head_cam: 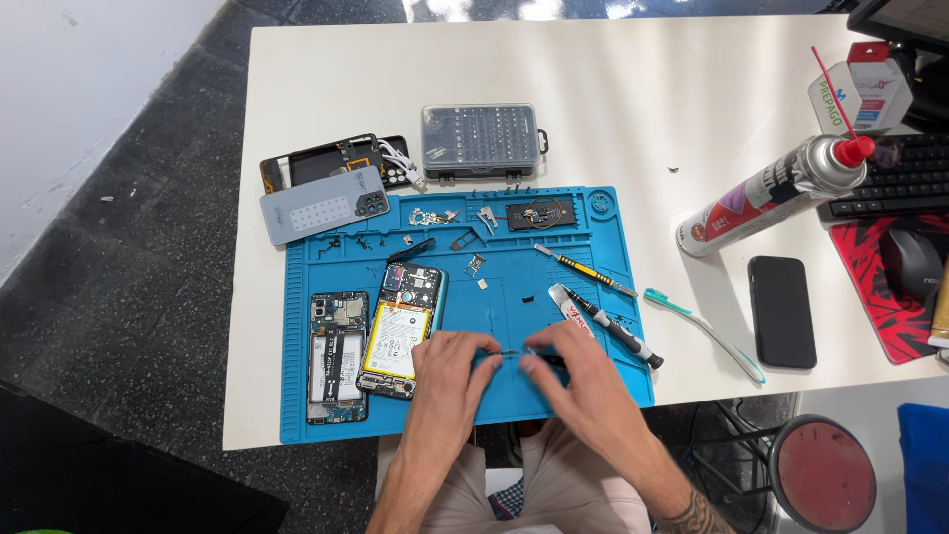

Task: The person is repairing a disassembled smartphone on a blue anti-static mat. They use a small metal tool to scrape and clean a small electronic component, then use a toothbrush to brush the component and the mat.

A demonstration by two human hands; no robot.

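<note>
Overhead view of a white table [613, 89] with a blue repair mat [326, 415]. Two opened phones [376, 331] lie at left. Beside them, the left hand [457, 366] and right hand [578, 376] pinch a small dark part [510, 354] between narrowed fingertips; screwdrivers [613, 331] lie just right.

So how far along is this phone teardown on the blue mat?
Done: two opened phones lie back-off on the blue silicone mat, a grey back cover set aside, small parts and screws along the top trays. In hand: the left hand and right hand pinch a small dark part together. Left: both phones are unassembled.
</note>
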